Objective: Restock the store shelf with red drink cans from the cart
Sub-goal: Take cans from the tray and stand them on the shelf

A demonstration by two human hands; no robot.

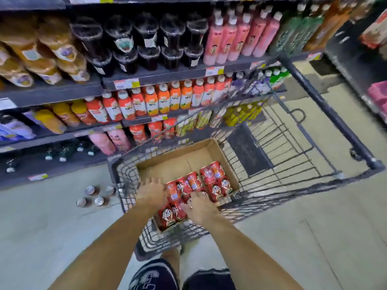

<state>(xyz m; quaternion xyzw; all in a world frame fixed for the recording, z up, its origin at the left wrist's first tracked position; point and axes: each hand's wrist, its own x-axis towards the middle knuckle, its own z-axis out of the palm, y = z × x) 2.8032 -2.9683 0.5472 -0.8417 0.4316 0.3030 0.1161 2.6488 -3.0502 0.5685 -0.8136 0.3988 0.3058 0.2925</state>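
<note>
I can read only one marking: the letters "NFC", printed on the white labels of the orange juice bottles (163,99) on the middle shelf (144,120), at about 11 o'clock from the cart (314,97). The shelf price tags (125,83) and the print on the red drink cans (217,187) are too blurred for me to read.
</note>
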